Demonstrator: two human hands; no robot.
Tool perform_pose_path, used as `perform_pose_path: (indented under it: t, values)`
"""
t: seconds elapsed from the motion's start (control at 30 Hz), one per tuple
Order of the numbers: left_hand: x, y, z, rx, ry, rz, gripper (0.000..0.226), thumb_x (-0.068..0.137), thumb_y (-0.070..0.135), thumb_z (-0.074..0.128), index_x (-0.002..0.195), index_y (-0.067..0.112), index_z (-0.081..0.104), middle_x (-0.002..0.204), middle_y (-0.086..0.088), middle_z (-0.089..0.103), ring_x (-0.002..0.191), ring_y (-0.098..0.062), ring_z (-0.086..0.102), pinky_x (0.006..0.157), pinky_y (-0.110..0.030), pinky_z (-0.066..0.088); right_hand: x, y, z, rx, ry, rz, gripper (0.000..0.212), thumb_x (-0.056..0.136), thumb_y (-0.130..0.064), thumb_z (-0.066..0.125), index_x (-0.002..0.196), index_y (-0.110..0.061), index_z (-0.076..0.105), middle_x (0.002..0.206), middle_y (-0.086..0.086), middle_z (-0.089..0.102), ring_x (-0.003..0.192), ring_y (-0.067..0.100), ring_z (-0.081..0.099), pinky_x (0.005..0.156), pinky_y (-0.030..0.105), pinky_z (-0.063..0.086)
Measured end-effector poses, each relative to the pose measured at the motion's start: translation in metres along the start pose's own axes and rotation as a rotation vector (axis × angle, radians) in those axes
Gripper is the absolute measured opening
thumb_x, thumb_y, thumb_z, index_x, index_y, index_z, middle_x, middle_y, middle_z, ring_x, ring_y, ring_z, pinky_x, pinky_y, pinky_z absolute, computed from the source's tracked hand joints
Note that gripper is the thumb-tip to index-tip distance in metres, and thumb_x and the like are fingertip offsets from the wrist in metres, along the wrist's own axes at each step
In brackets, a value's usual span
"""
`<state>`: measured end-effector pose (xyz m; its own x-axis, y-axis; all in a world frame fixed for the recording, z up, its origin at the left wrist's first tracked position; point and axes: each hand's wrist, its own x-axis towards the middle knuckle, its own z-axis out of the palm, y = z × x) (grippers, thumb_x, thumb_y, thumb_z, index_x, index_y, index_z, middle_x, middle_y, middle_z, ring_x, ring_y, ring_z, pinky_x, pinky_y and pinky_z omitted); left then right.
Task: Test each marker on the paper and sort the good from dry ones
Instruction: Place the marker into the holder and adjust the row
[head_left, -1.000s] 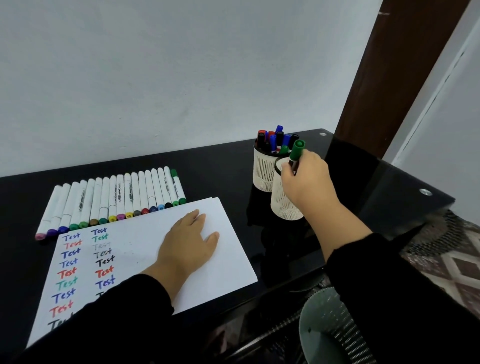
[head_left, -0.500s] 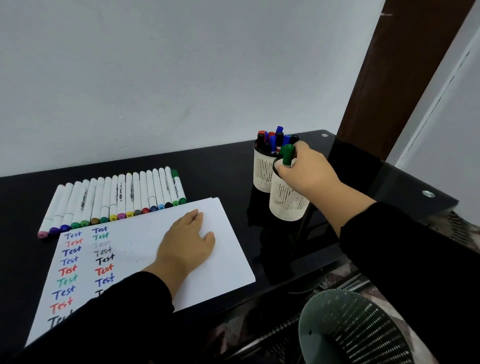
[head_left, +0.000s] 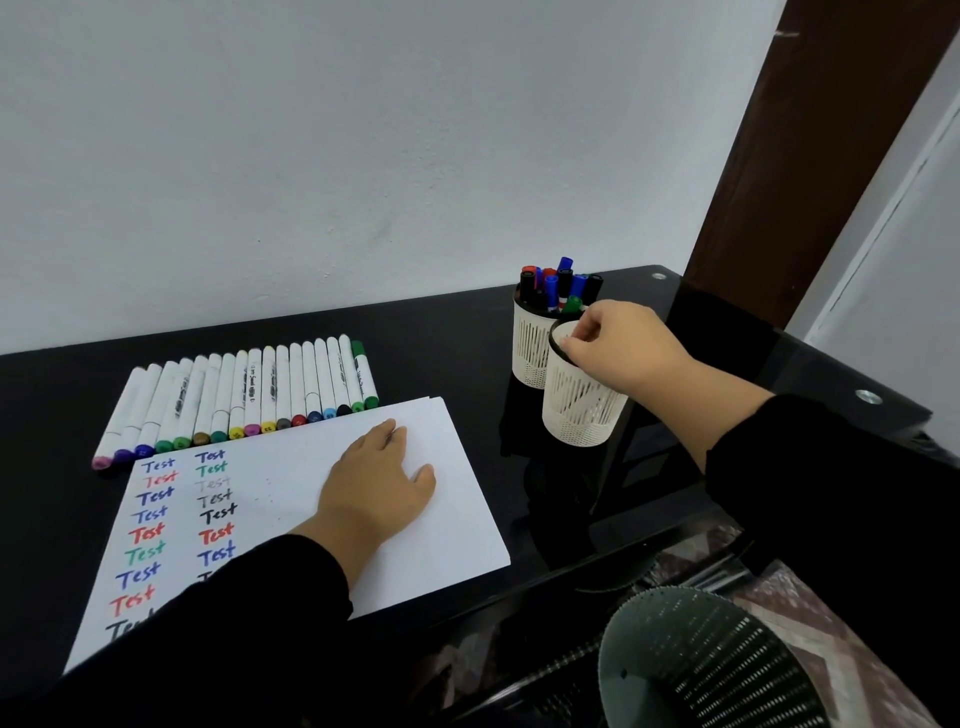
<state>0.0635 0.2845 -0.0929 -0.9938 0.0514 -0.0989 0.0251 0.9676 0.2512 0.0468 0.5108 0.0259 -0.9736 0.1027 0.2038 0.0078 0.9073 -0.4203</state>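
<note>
White slotted pen cup (head_left: 579, 410) sits near black glass desk's (head_left: 457, 332) front edge, touching the marker-filled cup (head_left: 531, 343) behind. Right hand (head_left: 621, 345) fingers curled into its rim; held item not visible. Left hand (head_left: 382, 480) flat on white test paper (head_left: 457, 519).

Paper (head_left: 447, 499) lies on the table (head_left: 467, 332), row of markers (head_left: 244, 400) just behind its far edge. Left hand (head_left: 379, 483) rests on the paper. Two cups to the right, touching: near cup (head_left: 582, 410) in front of far cup (head_left: 530, 343), which holds markers. Right hand (head_left: 623, 348) at the near cup's rim. Bin (head_left: 691, 670) below the table's front edge.
</note>
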Motion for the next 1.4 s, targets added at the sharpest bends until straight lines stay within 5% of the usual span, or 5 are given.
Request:
perform_pose_path:
  t: [0.33, 0.93, 1.4]
  values:
    - [0.001, -0.023, -0.017, -0.129, -0.068, 0.025, 0.06, 0.098, 0.032, 0.036, 0.15, 0.021, 0.008, 0.157, 0.008, 0.0, 0.144, -0.013, 0.004, 0.116, -0.032, 0.011, -0.002, -0.021, 0.003, -0.045, 0.023, -0.163, 0.021, 0.093, -0.028, 0.049, 0.09, -0.01, 0.06, 0.087, 0.005, 0.062, 0.075, 0.019, 0.057, 0.065, 0.031, 0.048]
    - [-0.003, -0.088, -0.015, -0.045, 0.077, 0.056, 0.068, 0.093, 0.054, 0.031, 0.15, 0.024, 0.008, 0.157, 0.011, -0.004, 0.143, -0.01, 0.002, 0.114, -0.024, 0.005, 0.041, -0.089, 0.131, -0.058, -0.205, -0.357, 0.02, 0.093, -0.034, 0.052, 0.092, -0.016, 0.059, 0.087, -0.002, 0.059, 0.077, 0.012, 0.053, 0.063, 0.024, 0.042]
    - [0.001, -0.093, -0.012, -0.053, 0.113, 0.095, 0.069, 0.093, 0.052, 0.035, 0.15, 0.024, 0.008, 0.156, 0.013, -0.004, 0.142, -0.007, 0.002, 0.112, -0.021, 0.006, 0.069, -0.115, 0.188, -0.058, -0.339, -0.17, 0.029, 0.089, -0.035, 0.053, 0.071, -0.012, 0.05, 0.06, 0.001, 0.044, 0.054, 0.016, 0.041, 0.047, 0.027, 0.033]
